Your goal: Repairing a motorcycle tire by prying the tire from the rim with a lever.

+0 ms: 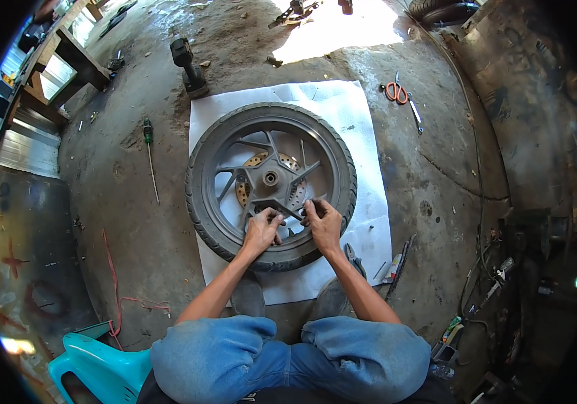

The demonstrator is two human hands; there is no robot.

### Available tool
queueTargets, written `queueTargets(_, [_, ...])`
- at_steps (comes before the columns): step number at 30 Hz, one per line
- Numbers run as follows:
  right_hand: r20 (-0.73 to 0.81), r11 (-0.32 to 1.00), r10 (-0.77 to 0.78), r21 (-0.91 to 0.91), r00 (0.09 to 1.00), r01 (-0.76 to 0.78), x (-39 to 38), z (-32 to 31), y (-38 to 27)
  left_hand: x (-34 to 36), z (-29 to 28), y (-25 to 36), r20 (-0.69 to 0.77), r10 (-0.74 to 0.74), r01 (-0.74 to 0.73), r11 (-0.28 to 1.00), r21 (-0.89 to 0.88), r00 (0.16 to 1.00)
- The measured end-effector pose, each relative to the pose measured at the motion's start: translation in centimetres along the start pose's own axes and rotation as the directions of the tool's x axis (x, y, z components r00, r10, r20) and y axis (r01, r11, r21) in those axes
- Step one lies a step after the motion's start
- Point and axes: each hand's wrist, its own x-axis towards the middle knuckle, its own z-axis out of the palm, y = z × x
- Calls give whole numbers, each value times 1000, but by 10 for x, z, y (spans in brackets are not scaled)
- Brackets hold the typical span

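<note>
A motorcycle wheel (253, 176) with a black tyre and grey spokes lies flat on a white sheet (369, 161) before me. A gold, drilled brake disc (242, 192) shows behind its spokes. My left hand (262, 229) is at the near side of the wheel, below the hub, with its fingers curled in and close together. Just to its right, my right hand (323, 223) has thumb and fingers pinched by a lower spoke near the rim. Whatever either hand holds is too small or hidden to make out.
A cordless power tool (187, 67) stands beyond the sheet's far left corner. On the left lies a green-handled screwdriver (147, 133); orange-handled scissors (396, 92) lie at the right. Pliers (354, 259) rest beside my right forearm. A turquoise plastic chair (103, 367) is at the lower left.
</note>
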Motion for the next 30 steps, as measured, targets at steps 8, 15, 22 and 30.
queueTargets(8, [-118, 970, 112, 229, 987, -83, -21, -42, -1, -18, -3, 9, -58, 92, -88, 994, 66, 994])
queueTargets(15, [-326, 984, 138, 153, 935, -92, -50, -123, 22, -61, -53, 3, -512, 233, -154, 969, 192, 827])
queueTargets(22, [-294, 945, 302, 221, 907, -243, -81, -126, 76, -4, -112, 10, -56, 487, -219, 490, 844, 872])
queueTargets(30, [-291, 934, 308, 276, 906, -228, -79, -124, 66, 48, -95, -22, 144, 177, -165, 110, 980, 974])
